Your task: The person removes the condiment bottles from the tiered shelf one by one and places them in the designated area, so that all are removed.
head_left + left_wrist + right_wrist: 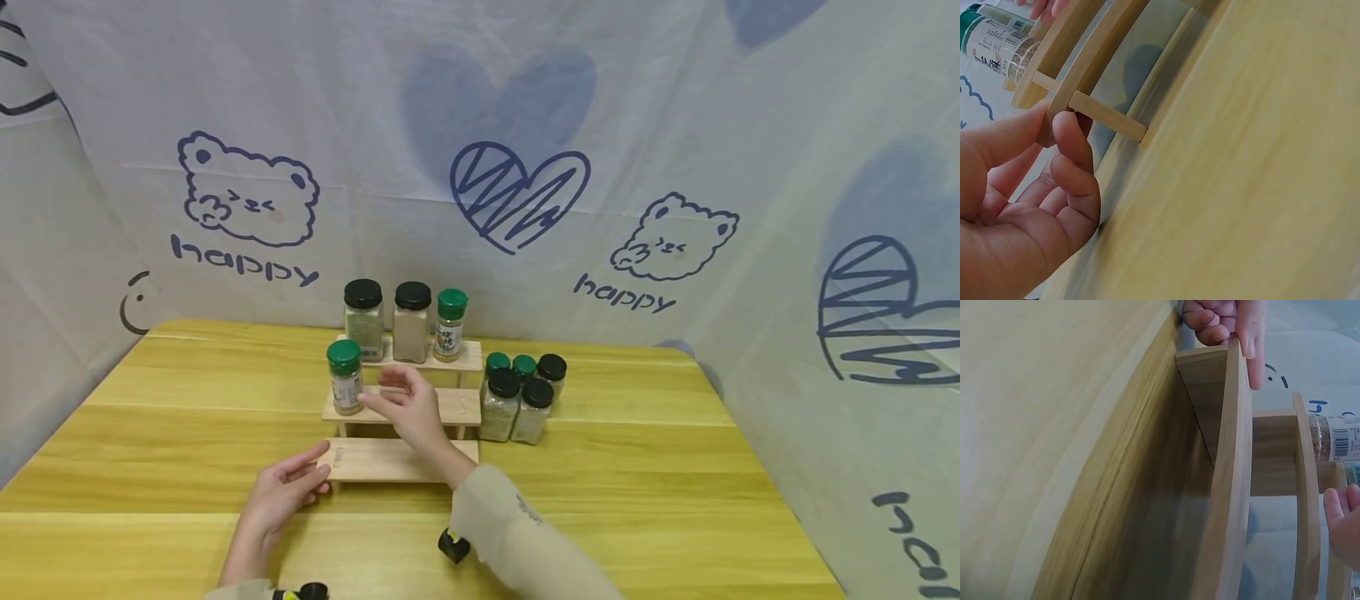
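A three-tier wooden spice rack [390,461] stands on the table. My left hand [277,493] grips the left end of its lowest tier; the left wrist view shows the thumb [1019,134] above the board and curled fingers below. On the left of the middle tier stands a green-capped spice jar [347,392], upright, with a printed label. Just right of this jar is my right hand [412,410], fingers loosely bent and holding nothing. Its thumb tip lies close to the jar in the head view; whether they touch I cannot tell.
The top tier bears two black-capped jars [411,323] and one green-capped jar [448,327]. Several more jars [534,410], with green and black caps, stand grouped against the rack's right side. A printed white cloth [375,150] hangs behind the wooden table [637,475].
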Available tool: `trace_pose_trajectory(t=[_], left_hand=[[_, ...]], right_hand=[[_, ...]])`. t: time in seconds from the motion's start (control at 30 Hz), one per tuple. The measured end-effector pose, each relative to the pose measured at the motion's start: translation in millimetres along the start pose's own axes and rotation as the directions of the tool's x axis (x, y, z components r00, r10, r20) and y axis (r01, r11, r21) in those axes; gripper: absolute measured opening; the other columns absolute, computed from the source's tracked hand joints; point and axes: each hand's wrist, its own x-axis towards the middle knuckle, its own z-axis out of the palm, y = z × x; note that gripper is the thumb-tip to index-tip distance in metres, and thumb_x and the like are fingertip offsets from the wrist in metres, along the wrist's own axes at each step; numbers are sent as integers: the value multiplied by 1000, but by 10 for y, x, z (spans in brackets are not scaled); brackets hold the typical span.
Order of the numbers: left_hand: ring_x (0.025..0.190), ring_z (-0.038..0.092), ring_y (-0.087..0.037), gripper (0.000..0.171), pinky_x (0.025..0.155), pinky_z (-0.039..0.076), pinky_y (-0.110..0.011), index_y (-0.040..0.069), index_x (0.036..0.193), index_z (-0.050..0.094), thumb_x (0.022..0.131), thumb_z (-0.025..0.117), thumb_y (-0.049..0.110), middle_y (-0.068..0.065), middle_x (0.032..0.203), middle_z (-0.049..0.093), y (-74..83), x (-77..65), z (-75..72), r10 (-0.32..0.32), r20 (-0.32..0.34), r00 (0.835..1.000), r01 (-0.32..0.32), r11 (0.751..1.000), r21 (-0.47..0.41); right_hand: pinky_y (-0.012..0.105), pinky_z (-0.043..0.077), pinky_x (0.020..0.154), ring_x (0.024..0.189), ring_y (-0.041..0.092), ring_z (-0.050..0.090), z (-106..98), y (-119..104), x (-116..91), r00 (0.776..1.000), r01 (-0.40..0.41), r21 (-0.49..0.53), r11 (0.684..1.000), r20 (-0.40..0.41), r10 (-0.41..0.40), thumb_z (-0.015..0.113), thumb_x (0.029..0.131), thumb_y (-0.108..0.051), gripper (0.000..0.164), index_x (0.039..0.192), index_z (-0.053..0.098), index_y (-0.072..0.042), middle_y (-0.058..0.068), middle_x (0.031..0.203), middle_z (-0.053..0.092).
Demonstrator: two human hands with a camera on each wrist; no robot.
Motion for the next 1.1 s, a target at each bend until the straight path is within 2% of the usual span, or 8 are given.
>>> trace_pose_trajectory(t=[0.13,0.33,0.63,1.1], left_hand=[[67,59,-9,47,58,46,-22,-3,128,43,85,60,8,2,82,61,1,-2,5,8,0,1000,-8,1000,2],[67,59,-9,47,58,46,-22,-3,128,42,86,59,7,2,82,61,1,-2,7,6,1,1000,-6,1000,0],[66,59,-9,47,58,46,-22,-3,128,42,86,60,7,2,81,61,-3,-10,-4,14,5,1000,-14,1000,-10],[68,59,-9,49,59,46,-21,-2,129,42,86,60,10,1,82,61,2,-13,-10,1,5,1000,-1,1000,0]], right_hand=[[46,40,88,103,35,49,57,-70,1,1000,-10,27,1000,17,10,63,77,9,40,112,46,15,23,108,52],[40,42,87,101,29,52,97,171,96,1000,-7,23,1000,18,7,66,76,5,43,115,48,9,20,109,53],[33,45,84,98,18,54,176,181,172,997,35,-30,999,66,-33,68,75,3,46,116,49,6,13,107,55],[29,45,83,97,18,55,152,247,185,990,35,-24,999,134,-32,69,75,2,48,118,49,3,14,108,56]])
